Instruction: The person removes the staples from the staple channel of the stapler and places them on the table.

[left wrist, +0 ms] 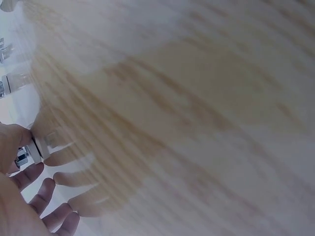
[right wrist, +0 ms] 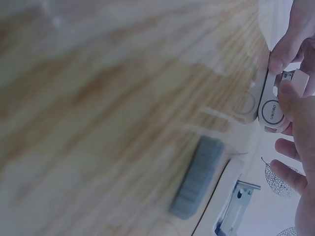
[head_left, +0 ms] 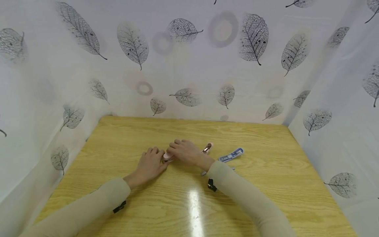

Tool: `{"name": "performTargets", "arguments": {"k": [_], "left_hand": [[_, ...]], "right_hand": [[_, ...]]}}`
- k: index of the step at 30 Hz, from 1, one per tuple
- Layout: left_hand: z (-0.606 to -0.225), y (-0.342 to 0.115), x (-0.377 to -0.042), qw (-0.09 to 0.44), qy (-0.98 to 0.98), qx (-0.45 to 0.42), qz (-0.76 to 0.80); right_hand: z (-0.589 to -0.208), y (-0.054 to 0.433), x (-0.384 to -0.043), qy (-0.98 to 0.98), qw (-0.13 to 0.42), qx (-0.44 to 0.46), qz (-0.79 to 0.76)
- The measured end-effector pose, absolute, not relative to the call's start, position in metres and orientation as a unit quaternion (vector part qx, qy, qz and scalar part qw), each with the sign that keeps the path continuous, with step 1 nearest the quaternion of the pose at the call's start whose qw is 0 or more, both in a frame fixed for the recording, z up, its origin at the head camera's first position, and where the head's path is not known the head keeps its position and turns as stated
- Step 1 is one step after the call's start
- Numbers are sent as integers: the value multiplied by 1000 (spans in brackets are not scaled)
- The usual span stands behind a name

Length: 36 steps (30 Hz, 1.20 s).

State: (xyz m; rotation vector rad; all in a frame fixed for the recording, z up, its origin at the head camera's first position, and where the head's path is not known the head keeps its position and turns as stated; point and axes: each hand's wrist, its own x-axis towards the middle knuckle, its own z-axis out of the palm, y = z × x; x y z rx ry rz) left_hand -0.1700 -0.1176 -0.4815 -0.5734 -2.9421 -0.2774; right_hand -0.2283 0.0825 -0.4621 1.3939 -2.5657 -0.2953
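Between both hands is a small pale pink stapler (head_left: 167, 156), close over the wooden table. The right wrist view shows its rounded end with a ringed logo and a metal part at its middle. My left hand (head_left: 151, 163) grips the far end with thumb and fingers, the other fingertips near the tabletop in the left wrist view. My right hand (head_left: 186, 152) pinches it from the other side, thumb across its middle (right wrist: 288, 86). Much of the stapler is hidden by the fingers. Just beyond the right hand lies a pink and rose-gold stapler (head_left: 207, 147), partly covered.
A blue stapler (head_left: 231, 155) lies to the right of my right hand on the wooden table (head_left: 266, 184). Under the right forearm lies a grey staple strip (right wrist: 197, 178), partly hidden in the head view. A leaf-patterned white curtain (head_left: 189, 65) surrounds the table's back and sides.
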Motion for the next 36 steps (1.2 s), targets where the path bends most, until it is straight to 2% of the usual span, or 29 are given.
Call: {"name": "performTargets", "arguments": {"k": [8,24,36], "left_hand": [[-484,-118,-170,62,-976,-187,-89],[-485,-118,-170,61,-977,-184,-95],[-484,-117,-169,68,-975,-184,-106]], "right_hand": [[-463,82,-229,-871,95,474,-92],[-466,80,-232,-855,130,491,-103],[-468,81,-233,-861,117,488,-76]]}}
